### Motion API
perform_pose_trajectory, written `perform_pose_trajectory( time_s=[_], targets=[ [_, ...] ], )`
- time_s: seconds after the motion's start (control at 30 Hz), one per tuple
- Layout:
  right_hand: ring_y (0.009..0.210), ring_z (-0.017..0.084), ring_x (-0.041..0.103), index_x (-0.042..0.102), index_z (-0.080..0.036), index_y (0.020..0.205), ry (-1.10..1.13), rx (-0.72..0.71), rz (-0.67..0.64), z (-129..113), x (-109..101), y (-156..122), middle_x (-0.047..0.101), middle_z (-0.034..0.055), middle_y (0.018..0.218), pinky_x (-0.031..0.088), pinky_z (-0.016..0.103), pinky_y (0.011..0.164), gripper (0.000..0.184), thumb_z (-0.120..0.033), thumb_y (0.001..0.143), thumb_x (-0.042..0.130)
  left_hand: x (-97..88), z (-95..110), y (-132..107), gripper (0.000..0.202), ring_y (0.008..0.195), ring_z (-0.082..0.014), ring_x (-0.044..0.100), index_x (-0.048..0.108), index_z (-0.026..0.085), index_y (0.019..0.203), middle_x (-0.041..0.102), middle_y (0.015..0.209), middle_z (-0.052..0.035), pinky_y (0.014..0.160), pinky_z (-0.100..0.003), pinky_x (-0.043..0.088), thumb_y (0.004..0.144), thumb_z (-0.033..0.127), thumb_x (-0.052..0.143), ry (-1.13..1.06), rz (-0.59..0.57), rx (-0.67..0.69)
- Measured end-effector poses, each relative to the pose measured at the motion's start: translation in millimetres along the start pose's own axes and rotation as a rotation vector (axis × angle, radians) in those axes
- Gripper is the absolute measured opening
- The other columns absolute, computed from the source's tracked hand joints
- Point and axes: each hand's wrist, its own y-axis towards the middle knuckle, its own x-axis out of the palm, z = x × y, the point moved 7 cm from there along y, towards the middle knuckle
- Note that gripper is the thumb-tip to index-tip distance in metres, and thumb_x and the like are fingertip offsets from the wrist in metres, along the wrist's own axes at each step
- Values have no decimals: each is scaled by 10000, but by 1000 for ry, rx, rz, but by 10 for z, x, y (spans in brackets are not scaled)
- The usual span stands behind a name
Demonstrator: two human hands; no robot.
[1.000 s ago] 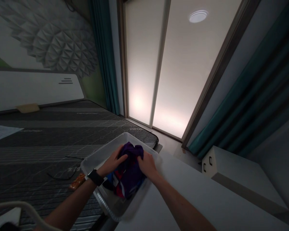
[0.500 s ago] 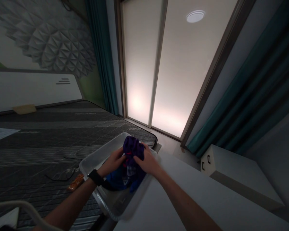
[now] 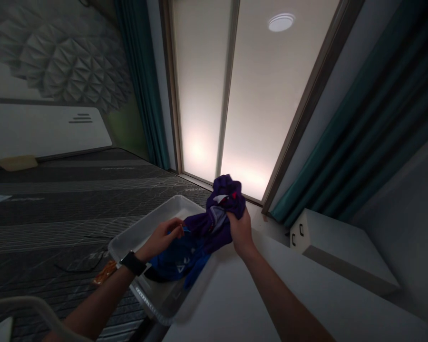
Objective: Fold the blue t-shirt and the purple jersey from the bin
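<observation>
A bunched purple garment point(image 3: 221, 232) with white and red patches is in my right hand point(image 3: 241, 232), lifted over the right rim of a clear plastic bin point(image 3: 128, 232). Its lower part trails down onto a blue garment point(image 3: 174, 259) with small white marks, which lies in the bin. Above the blue cloth is my left hand point(image 3: 162, 240), a dark watch on its wrist. Its fingers are loosely curled, with a gap showing between thumb and forefinger, close beside the purple cloth.
The bin straddles a dark striped mattress point(image 3: 67, 228) and a white surface point(image 3: 228, 289). An orange packet point(image 3: 105, 273) lies left of the bin. A white drawer cabinet point(image 3: 345, 251) stands at right, near teal curtains point(image 3: 342, 156). Frosted sliding doors point(image 3: 260, 109) are ahead.
My right hand has carried the purple garment up and to the right, uncovering more blue cloth. My left hand has come away from the purple bunch. The view has shifted slightly.
</observation>
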Motion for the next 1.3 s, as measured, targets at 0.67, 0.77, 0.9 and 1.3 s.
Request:
perform_pose_trajectory(
  time_s=[0.67,0.77,0.9,1.3],
  targets=[
    [1202,279,564,594,-233,1251,-104,331,-121,690,-1261,-1117,648,69,1256,386,495,1065,512,-418,778,655,1215,1122,-253,605,1066,-291,587,459,279,1399,633,1193,-78,923,-375,430,839,459,602,439,-390,395],
    [1170,278,592,591,-236,1256,-9,396,-58,670,-1457,-1249,646,72,1262,444,477,1019,532,-479,786,642,1794,1204,-389,975,1146,-339,556,172,240,1537,549,1342,-138,975,-423,404,730,395,697,431,-366,396],
    [1224,267,554,540,-238,1323,-44,384,-16,537,-1809,-1436,608,68,1317,435,448,1035,614,-499,777,645,2399,1086,-379,827,1093,-317,601,310,245,1486,630,1252,-117,942,-432,428,703,125,545,382,-400,331],
    [1124,283,596,645,-217,1091,-355,261,370,234,-3374,-1805,670,87,1161,410,430,1040,436,-492,753,627,2795,1206,-110,341,935,-245,650,600,216,1055,718,988,-36,881,-384,485,772,150,421,-287,-293,174]
  ],
)
